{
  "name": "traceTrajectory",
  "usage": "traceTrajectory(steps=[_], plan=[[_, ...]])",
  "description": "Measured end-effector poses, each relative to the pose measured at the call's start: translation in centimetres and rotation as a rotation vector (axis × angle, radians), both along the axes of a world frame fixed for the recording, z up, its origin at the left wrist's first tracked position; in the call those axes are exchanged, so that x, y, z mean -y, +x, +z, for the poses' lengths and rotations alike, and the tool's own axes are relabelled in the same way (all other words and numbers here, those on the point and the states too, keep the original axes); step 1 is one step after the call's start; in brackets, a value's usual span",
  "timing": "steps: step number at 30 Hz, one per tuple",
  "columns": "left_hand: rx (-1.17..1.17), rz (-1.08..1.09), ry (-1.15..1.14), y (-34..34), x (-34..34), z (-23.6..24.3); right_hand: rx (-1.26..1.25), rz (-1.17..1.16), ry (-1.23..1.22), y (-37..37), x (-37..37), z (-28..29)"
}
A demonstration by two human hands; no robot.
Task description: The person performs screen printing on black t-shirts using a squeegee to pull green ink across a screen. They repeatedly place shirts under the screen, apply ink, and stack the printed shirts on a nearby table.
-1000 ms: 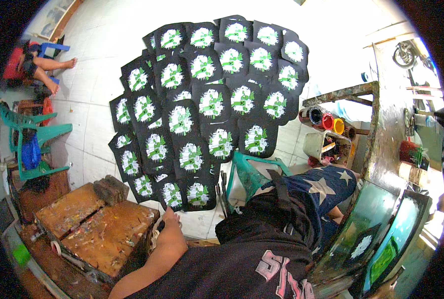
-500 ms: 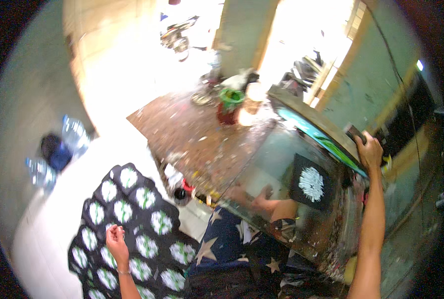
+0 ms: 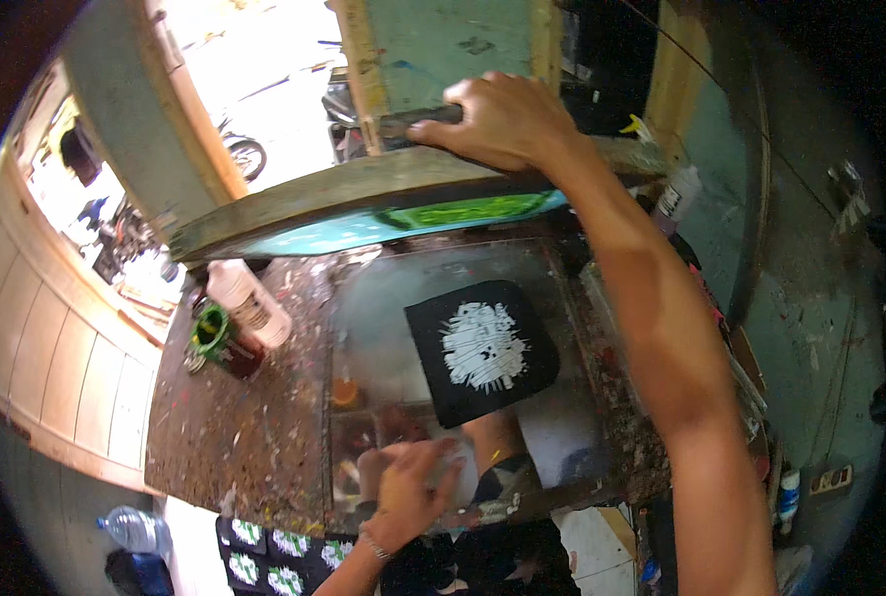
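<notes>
Lower left of frame: clear plastic bottle [image 3: 137, 529]. Lower right: wall socket [image 3: 831, 481]. Upper left: wheel [image 3: 247, 157]. Left: wooden panelling [image 3: 50, 363].

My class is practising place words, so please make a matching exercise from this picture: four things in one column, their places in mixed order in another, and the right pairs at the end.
Things
1. right hand
2. black patch
3. pale bottle
4. clear bottle

Places
A. lying on the shiny sheet
B. at the picture's lower left
C. beside the green-rimmed jar
D. gripping a dark block at the wooden frame

Right pairs: 1-D, 2-A, 3-C, 4-B
</notes>
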State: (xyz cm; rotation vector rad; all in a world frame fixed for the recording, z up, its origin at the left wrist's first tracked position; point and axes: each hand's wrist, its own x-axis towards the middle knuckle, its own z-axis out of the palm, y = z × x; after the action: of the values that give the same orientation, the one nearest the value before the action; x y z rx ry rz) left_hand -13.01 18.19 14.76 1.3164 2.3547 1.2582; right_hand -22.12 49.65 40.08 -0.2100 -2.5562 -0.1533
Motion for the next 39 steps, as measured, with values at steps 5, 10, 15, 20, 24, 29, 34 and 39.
traceTrajectory(steps=[5,10,15,20,24,29,34,39], plan=[[-0.179,-0.419,0.127,2.1,-17.4,-1.4,-0.052,0.003,0.020,-2.9,-1.5,1.4],[-0.489,-0.731,0.189,6.6,-30.5,-5.0,-0.001,0.038,-0.001,-4.3,-2.2,3.6],[-0.688,-0.606,0.133,3.4,-28.0,-8.1,0.120,0.052,-0.135,-3.5,-2.6,5.7],[-0.333,-0.462,-0.176,-5.7,-14.5,-6.3,0.119,0.098,-0.125,-4.4,-3.5,5.9],[-0.390,-0.148,-0.278,-12.0,-6.6,-7.2,0.092,0.110,-0.126,-6.0,-4.4,5.8],[-0.410,-0.159,-0.415,-13.4,-4.5,-9.5,0.095,0.127,-0.094,-7.0,-4.1,5.9],[-0.385,-0.115,-0.358,-13.1,-4.4,-9.6,0.110,0.115,-0.099,-6.8,-4.4,5.6],[-0.405,-0.094,-0.379,-13.1,-4.5,-9.7,0.058,0.238,-0.045,-6.8,-4.6,5.2]])
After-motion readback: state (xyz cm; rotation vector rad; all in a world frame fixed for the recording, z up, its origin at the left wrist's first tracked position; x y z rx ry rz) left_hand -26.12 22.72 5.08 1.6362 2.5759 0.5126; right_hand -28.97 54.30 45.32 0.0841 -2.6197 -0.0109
